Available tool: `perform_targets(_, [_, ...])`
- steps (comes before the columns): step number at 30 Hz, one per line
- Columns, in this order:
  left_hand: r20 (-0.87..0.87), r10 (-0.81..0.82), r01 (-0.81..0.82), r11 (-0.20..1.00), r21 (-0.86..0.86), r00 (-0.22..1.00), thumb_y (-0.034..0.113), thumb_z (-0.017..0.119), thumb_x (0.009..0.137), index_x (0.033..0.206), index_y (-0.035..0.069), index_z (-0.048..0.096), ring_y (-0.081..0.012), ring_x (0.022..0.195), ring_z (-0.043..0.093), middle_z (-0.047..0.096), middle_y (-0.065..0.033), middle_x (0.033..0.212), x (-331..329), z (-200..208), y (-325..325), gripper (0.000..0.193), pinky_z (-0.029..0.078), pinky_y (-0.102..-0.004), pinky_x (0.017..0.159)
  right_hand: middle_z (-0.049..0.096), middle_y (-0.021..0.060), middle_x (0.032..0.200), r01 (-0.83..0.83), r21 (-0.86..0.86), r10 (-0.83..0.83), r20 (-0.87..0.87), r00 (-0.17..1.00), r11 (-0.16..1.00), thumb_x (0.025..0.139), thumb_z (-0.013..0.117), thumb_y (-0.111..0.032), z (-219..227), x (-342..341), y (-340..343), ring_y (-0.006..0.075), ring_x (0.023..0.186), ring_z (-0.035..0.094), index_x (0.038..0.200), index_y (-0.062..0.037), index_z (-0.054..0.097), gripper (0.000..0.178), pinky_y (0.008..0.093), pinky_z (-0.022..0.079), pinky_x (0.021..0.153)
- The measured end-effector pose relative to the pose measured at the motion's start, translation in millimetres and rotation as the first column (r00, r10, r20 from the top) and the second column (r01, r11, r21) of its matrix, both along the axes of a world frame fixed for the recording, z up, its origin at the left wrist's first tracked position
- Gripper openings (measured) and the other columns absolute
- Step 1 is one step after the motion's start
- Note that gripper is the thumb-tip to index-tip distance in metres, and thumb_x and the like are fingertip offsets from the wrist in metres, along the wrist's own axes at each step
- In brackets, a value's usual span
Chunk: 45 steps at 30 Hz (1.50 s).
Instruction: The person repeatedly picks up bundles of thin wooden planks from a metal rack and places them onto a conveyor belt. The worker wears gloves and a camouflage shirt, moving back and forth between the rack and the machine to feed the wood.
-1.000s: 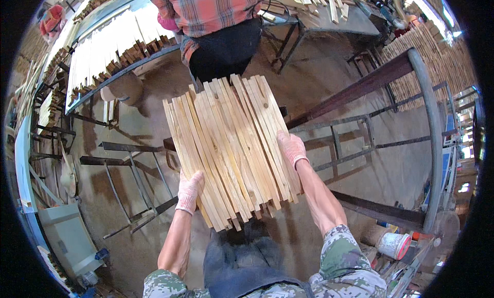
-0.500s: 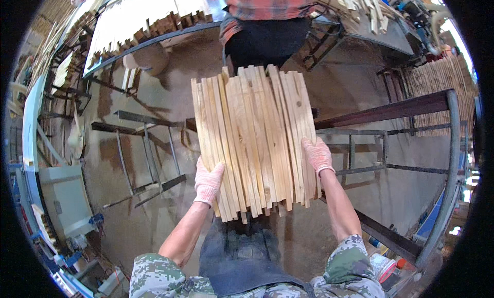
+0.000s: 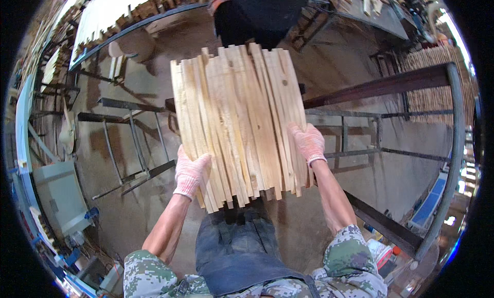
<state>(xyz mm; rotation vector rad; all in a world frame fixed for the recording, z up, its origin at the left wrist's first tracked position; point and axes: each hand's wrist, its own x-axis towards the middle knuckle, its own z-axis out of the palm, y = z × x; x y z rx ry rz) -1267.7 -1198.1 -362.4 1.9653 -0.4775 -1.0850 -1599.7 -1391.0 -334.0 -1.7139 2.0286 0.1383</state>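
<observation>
A wide bundle of pale wooden strips (image 3: 239, 123) lies between my hands in front of me, the strips side by side with uneven ends. My left hand (image 3: 192, 169), in a pinkish-white knit glove, grips the bundle's near left edge with the thumb on top. On the right edge, my right hand (image 3: 307, 142) in a matching glove squeezes from the other side. The fingers beneath the bundle are hidden. Dark metal rails run behind the strips, and I cannot tell whether the bundle rests on them.
A metal frame (image 3: 381, 87) stands at the right, and another dark metal stand (image 3: 136, 138) at the left. Across from me is a person in dark clothing (image 3: 260, 17). A bench edge (image 3: 139, 28) with stacked wood runs along the far left; a white bucket (image 3: 379, 253) sits lower right.
The bundle and both my hands have shifted a little left and farther from me in the picture. The view has tilted, so the person across shows less. My grip is unchanged.
</observation>
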Motion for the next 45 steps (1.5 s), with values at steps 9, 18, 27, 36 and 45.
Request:
perform_targets(9, [-0.029, -0.21, 0.211, 0.945, 0.248, 0.977, 0.027, 0.077, 0.097, 0.129, -0.002, 0.067, -0.0201, 0.099, 0.073, 0.077, -0.0134, 0.113, 31.5, 30.5, -19.0, 0.044, 0.057, -0.0355, 0.092, 0.072, 0.0308, 0.119, -0.142, 0.15, 0.066, 0.425, 0.903, 0.978, 0.1, 0.059, -0.066, -31.0, -57.4, -21.1, 0.0421, 0.114, 0.068, 0.121, 0.0083, 0.07, 0.078, 0.0433, 0.051, 0.103])
perform_targets(18, [-0.072, -0.012, 0.011, 1.0, -0.021, 0.997, 0.021, 0.076, 0.098, 0.161, 0.0, 0.041, -0.0273, 0.127, 0.063, 0.063, -0.0177, 0.145, 10.5, -21.8, 25.8, 0.075, 0.049, -0.0387, 0.111, 0.066, 0.0233, 0.143, -0.022, 0.224, -0.128, 0.629, 0.767, 0.974, 0.106, 0.058, -0.055, -34.3, -60.4, -7.7, 0.0351, 0.135, 0.061, 0.147, 0.0048, 0.057, 0.073, 0.0398, 0.044, 0.115])
perform_targets(27, [-0.365, 0.106, -0.095, 0.994, 0.049, 0.925, 0.034, 0.076, 0.1, 0.156, 0.002, 0.046, -0.0265, 0.133, 0.06, 0.063, -0.013, 0.144, 20.5, -22.8, -2.9, 0.07, 0.047, -0.04, 0.113, 0.068, 0.0263, 0.139, 0.132, 0.281, -0.295, 0.681, 0.67, 0.951, 0.096, 0.071, -0.058, -68.8, -36.5, -11.2, 0.0359, 0.132, 0.064, 0.155, 0.0037, 0.051, 0.088, 0.0401, 0.046, 0.114])
perform_targets(36, [-0.365, 0.065, -0.056, 0.998, 0.035, 0.929, 0.022, 0.076, 0.096, 0.144, 0.002, 0.052, -0.0241, 0.115, 0.067, 0.069, -0.0134, 0.128, 15.0, 8.6, -5.1, 0.058, 0.052, -0.0402, 0.105, 0.073, 0.0099, 0.128, 0.102, 0.328, -0.284, 0.572, 0.769, 0.939, 0.099, 0.077, -0.042, -23.3, -27.7, -18.1, 0.0183, 0.114, 0.066, 0.146, -0.0007, 0.063, 0.064, 0.0338, 0.051, 0.102])
perform_targets(45, [-0.151, -0.169, 0.198, 0.96, 0.198, 0.974, 0.032, 0.082, 0.093, 0.145, -0.002, 0.048, -0.0257, 0.117, 0.067, 0.068, -0.0159, 0.131, 30.2, 14.4, -11.5, 0.071, 0.053, -0.0403, 0.105, 0.075, 0.0177, 0.126, 0.132, 0.339, -0.327, 0.623, 0.711, 0.932, 0.092, 0.081, -0.039, -15.6, -21.0, -20.8, 0.0252, 0.112, 0.071, 0.142, 0.0029, 0.063, 0.068, 0.0369, 0.055, 0.101])
